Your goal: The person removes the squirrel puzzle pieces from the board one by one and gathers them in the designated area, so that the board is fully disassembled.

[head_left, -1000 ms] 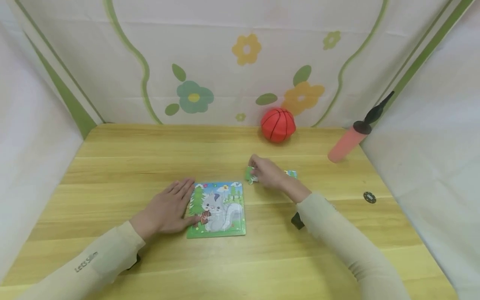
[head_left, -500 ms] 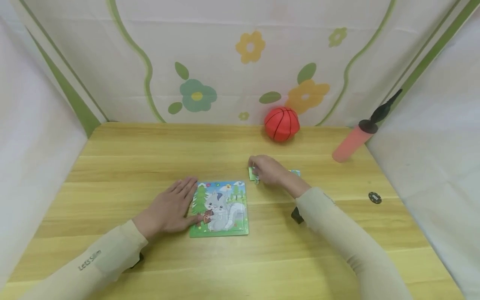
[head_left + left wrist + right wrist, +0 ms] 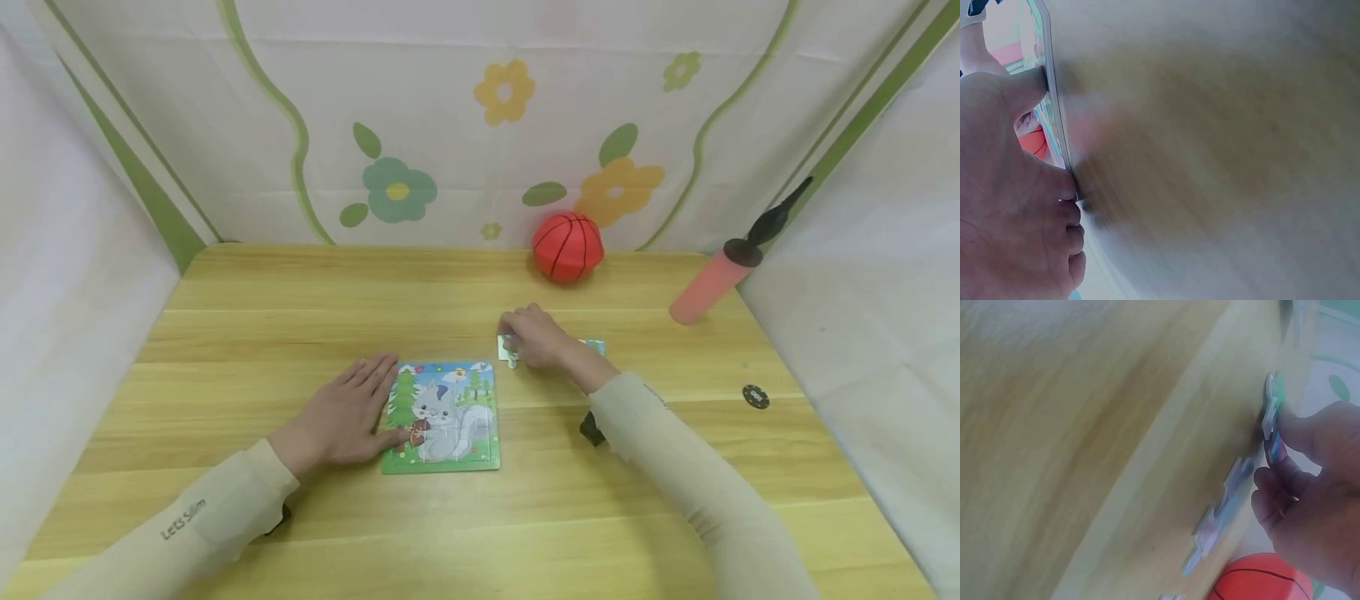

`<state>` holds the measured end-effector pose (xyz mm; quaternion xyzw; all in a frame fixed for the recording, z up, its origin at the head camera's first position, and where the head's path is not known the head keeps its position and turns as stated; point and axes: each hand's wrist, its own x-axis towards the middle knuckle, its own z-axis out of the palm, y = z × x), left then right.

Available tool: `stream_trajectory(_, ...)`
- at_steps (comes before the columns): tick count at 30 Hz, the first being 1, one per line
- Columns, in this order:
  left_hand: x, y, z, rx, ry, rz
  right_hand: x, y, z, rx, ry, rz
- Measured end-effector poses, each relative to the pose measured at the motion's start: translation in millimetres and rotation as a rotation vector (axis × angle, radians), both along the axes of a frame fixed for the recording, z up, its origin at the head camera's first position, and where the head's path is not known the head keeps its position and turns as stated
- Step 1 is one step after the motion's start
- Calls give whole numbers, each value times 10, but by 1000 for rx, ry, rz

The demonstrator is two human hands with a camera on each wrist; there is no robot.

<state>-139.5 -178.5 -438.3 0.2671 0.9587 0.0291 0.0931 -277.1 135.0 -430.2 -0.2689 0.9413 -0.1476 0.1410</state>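
Left hand lay flat, fingers straight, steadying puzzle board on table. Right hand pinched loose puzzle piece.

Long beige sleeves, the left lettered "Lets Slim", bare hands.

Left hand lies flat, fingers straight; right hand reaches forward, fingers curled, pinching.
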Motion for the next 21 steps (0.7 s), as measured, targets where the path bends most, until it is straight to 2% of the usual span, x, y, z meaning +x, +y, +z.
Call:
stream_trajectory(4, 2, 2, 5, 2, -1, 1, 10, -7, -15, 17, 28, 7)
stream_trajectory(10, 15, 2, 13, 0, -6, 4, 89, -38, -51, 100, 164, 41)
stream_trajectory(14, 17, 8, 21, 1, -3, 2, 140, -41, -58, 105, 215, 31)
stream_trajectory(17, 16, 15, 32, -6, -6, 0, 146, -36, -52, 79, 210, 12)
stream_trajectory(21, 6, 45, 71, -37, -7, 0, 110, -30, 13, -68, 188, -77)
